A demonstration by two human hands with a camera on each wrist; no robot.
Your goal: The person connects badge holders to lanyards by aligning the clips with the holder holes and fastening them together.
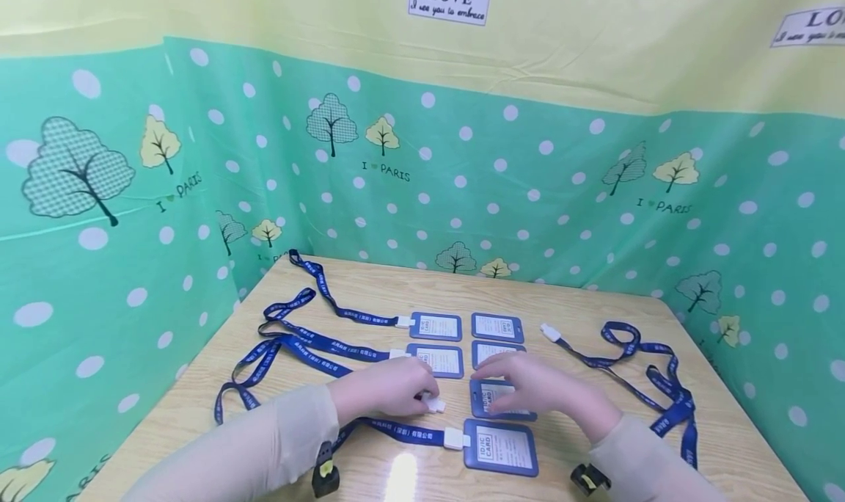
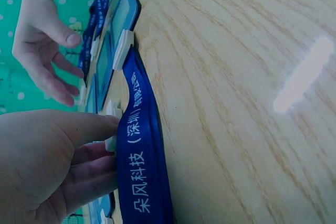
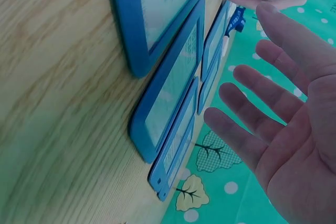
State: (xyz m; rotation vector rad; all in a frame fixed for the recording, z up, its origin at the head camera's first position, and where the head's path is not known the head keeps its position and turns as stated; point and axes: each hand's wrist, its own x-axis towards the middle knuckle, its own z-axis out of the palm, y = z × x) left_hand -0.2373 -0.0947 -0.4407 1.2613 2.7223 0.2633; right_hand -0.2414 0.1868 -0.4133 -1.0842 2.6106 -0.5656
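My left hand (image 1: pixel 389 388) pinches the white plastic clip (image 1: pixel 433 404) of a blue lanyard between thumb and fingers. Also in the left wrist view, that clip (image 2: pixel 111 129) shows beside the printed strap of a nearer lanyard (image 2: pixel 142 150). My right hand (image 1: pixel 535 386), fingers spread and holding nothing, hovers over a blue-framed ID card holder (image 1: pixel 485 399) and partly hides it. In the right wrist view the palm (image 3: pixel 299 145) faces the row of holders. Nearest me lies another card holder (image 1: pixel 502 448), joined to a white clip (image 1: pixel 454 438) on its lanyard.
Two card holders with lanyards clipped on, a far one (image 1: pixel 436 326) and a nearer one (image 1: pixel 441 360), lie left of centre. Right of them is a loose holder (image 1: pixel 497 327). Several blue straps (image 1: pixel 317 340) spread leftward; one separate lanyard (image 1: pixel 673 384) lies right. A patterned curtain (image 1: pixel 422 194) surrounds the wooden table (image 1: pixel 561 296).
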